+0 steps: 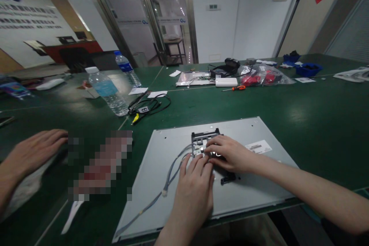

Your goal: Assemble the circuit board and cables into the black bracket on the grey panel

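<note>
Left hand (194, 188), lower centre of frame, reaches up from bottom edge, back of hand up, fingers bent and close together, tips at the black bracket (206, 133); right hand (232, 153) comes in from lower right, forearm slanting across, palm down, fingers curled over the same bracket. Fingertips of the two hands nearly meet; cannot tell whether either one pinches anything. Bracket sits mid-panel, centre of frame, on the flat pale-grey panel (239, 196), which lies on the dark green, slightly glossy desk (288, 111). Thin grey-blue cable (168, 178) runs from bracket to panel's lower left corner; white paper label (259, 147) right of the hands. Another person's hand (37, 150) rests at left. Clear plastic bottle (108, 90) with white cap, upper left, beside coiled black cord (161, 103). Orange-handled screwdriver (238, 88) and crinkled transparent bag (281, 75) upper right of centre. Behind: white wall (216, 27), metal-framed glass doors (127, 4).
</note>
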Demonstrator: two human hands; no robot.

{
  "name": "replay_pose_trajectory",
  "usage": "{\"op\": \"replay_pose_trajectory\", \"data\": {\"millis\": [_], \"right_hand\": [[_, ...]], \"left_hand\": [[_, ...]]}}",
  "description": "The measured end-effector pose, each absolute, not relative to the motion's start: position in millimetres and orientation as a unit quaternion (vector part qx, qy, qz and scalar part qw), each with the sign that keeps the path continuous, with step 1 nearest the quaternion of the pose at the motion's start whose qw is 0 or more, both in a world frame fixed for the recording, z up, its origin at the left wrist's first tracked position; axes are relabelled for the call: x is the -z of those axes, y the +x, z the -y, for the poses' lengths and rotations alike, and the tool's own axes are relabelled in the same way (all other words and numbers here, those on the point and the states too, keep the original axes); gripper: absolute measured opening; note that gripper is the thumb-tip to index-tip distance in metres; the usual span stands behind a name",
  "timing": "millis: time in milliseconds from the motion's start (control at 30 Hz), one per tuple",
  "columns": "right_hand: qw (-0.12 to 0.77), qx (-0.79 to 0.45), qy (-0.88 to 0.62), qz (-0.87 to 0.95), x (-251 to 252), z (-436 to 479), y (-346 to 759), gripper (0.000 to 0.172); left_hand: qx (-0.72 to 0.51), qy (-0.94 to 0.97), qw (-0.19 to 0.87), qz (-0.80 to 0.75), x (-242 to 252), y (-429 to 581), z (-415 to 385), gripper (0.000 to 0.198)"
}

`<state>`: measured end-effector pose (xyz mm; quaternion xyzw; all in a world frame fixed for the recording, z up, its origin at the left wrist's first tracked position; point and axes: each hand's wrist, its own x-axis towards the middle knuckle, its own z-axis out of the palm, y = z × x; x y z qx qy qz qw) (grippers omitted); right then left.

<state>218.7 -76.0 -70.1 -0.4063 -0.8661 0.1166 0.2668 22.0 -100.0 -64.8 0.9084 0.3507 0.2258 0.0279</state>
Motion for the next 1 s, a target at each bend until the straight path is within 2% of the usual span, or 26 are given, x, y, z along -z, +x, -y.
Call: {"op": "replay_pose_trajectory", "data": {"millis": [267,500,867,1000], "right_hand": [[0.321,-0.075,-0.468,0.820,64,62,236,0.020],[0.280,-0.081,-0.482,0.826,49,60,258,0.009],[0.264,-0.133,-0.356,0.887,54,67,241,0.019],[0.255,-0.110,-0.356,0.892,57,71,233,0.023]], "left_hand": [[-0.215,0.908,0.032,-0.359,65,21,101,0.023],[-0.220,0.908,0.023,-0.356,66,21,99,0.025],[-0.225,0.909,0.016,-0.349,66,22,99,0.027],[-0.220,0.912,0.012,-0.346,66,21,99,0.027]]}}
